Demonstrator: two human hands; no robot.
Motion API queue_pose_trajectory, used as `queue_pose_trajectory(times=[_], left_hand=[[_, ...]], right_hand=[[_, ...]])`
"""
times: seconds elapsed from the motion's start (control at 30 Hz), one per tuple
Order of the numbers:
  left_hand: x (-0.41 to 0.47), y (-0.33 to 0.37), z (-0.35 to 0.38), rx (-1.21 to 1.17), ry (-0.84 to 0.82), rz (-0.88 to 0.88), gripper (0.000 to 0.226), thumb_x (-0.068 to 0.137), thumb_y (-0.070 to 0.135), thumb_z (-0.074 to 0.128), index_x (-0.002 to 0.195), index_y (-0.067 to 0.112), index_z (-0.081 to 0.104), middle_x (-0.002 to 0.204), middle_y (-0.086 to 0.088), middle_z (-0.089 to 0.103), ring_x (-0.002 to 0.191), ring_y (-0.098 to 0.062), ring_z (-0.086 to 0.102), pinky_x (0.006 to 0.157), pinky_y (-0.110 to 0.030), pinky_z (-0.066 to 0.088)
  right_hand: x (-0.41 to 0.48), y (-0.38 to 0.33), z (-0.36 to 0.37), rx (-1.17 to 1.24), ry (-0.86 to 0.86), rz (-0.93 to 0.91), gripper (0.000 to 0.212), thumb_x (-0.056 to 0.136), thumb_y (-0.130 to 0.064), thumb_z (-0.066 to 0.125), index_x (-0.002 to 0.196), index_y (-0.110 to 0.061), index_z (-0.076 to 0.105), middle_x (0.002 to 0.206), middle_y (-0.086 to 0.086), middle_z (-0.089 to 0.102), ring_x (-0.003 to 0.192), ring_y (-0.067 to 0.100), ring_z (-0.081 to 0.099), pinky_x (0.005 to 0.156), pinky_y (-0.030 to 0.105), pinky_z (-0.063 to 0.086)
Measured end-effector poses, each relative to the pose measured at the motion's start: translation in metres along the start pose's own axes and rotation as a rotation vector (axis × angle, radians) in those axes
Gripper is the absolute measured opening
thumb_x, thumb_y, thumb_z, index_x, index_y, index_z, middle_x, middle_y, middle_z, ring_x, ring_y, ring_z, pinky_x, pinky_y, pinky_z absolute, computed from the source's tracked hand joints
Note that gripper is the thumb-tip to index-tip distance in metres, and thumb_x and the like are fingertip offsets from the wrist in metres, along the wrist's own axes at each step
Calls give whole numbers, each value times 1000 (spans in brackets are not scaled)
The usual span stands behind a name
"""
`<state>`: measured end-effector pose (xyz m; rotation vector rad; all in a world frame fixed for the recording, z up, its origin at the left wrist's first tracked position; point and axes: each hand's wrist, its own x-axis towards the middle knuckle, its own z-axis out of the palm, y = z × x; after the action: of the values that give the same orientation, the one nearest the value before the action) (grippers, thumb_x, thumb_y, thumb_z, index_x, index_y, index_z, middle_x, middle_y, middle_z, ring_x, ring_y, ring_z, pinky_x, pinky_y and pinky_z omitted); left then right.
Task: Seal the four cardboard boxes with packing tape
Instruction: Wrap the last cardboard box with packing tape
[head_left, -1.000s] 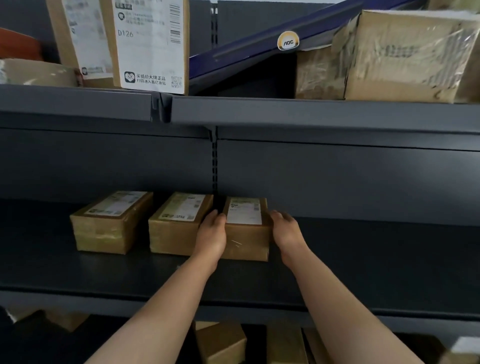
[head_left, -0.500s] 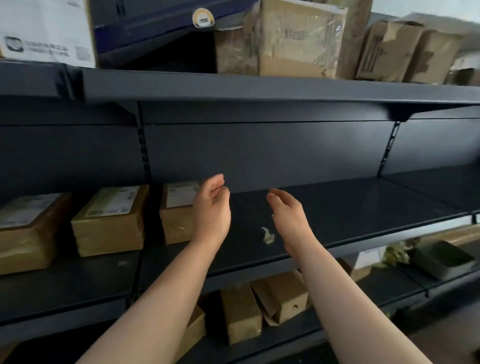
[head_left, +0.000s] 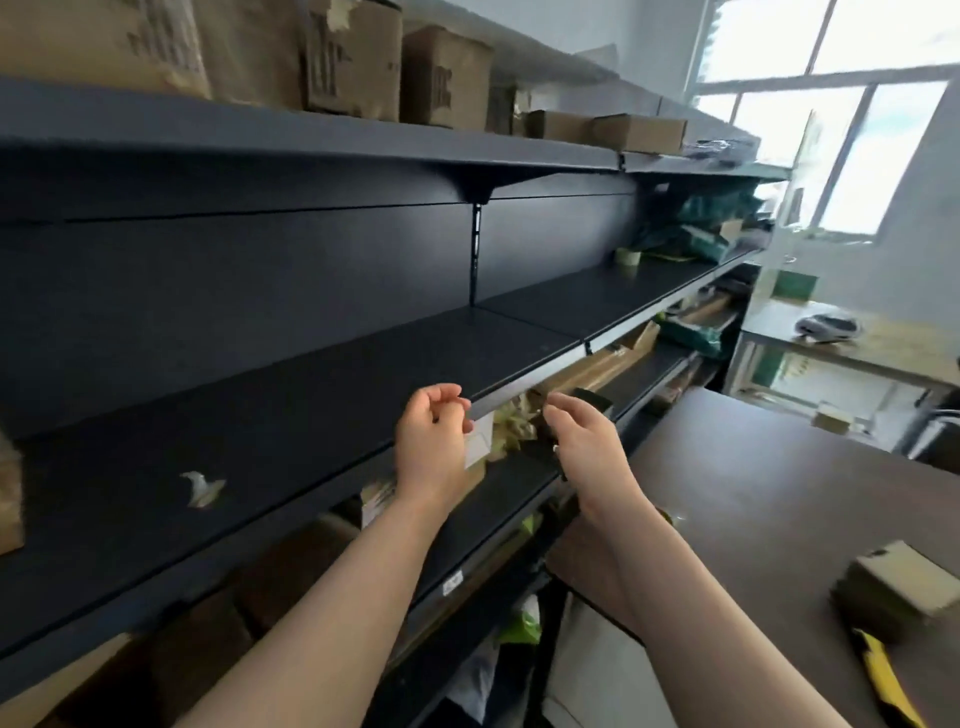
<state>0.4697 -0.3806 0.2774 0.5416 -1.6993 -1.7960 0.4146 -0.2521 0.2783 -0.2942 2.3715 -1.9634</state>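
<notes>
Left of my fingers (head_left: 441, 397) I see a dark blue-grey shelf (head_left: 311, 405) with a whitish scrap (head_left: 201, 488). Just behind them, a white label (head_left: 479, 446). Right of them: a dark brown table (head_left: 753, 493), a tan box (head_left: 893, 587), a yellow strip (head_left: 883, 675). Above: brown cartons (head_left: 447, 78). Beyond: green bags (head_left: 711, 223).

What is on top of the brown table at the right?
On the brown table lie a small cardboard box and a yellow object. The right forearm covers its near corner.
</notes>
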Motion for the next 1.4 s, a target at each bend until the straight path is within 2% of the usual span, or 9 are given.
queue_pose_trajectory(times=[0.23,0.33,0.43,0.57,0.73,0.83,0.9,1.27,1.4], left_hand=[[-21,-60,164,-4,-218,-155,15,97,14,47,99,21,59,98,-1,66,80,-14,61,80,-32,52],[-33,-86,227,15,-270,-203,16,98,16,46,104,20,60,99,-1,65,83,-15,62,76,-29,52],[-49,-109,279,31,-324,-265,17,99,14,44,100,20,60,98,0,64,83,-16,62,75,-31,53],[-65,-140,335,70,-412,-352,15,97,12,46,100,16,61,96,-4,65,78,-16,60,78,-34,53],[-66,-176,400,99,-502,-426,16,97,10,44,101,12,60,88,-2,63,71,-13,57,61,-23,47],[-61,-197,435,132,-591,-461,17,98,9,42,100,11,59,88,-3,62,70,-12,55,58,-21,45],[-56,-212,460,160,-641,-495,18,99,9,41,101,10,59,88,-4,62,68,-12,54,56,-21,43],[-40,-279,561,345,-864,-636,21,97,12,44,110,12,61,84,0,60,66,-12,50,54,-23,37],[-45,-304,589,431,-907,-625,26,97,13,48,118,11,63,104,-11,65,78,-15,55,65,-27,43]], right_hand=[[31,66,-152,-52,185,116,34,100,-21,49,131,-13,56,108,-2,64,94,20,61,79,34,50],[42,100,-212,-75,247,154,34,99,-22,50,132,-14,56,122,0,60,100,10,55,79,22,43],[50,136,-264,-92,323,210,33,98,-20,53,130,-13,59,121,2,63,99,11,56,81,22,42],[56,175,-321,-71,424,313,29,95,-19,55,122,-13,64,100,1,64,69,5,50,63,21,41],[70,216,-374,-37,551,409,29,95,-19,54,121,-10,64,113,2,64,95,14,58,88,34,49],[81,235,-400,-15,623,472,28,98,-15,51,122,-8,61,114,3,60,89,10,55,73,26,46],[92,249,-415,-26,662,503,31,98,-15,49,127,-7,59,122,4,58,101,14,53,80,27,43],[142,320,-467,-53,765,721,43,100,-20,48,142,-13,47,142,7,50,127,22,48,105,35,42],[161,354,-484,-53,747,789,49,101,-22,48,148,-14,39,148,7,44,132,24,44,107,35,39]])
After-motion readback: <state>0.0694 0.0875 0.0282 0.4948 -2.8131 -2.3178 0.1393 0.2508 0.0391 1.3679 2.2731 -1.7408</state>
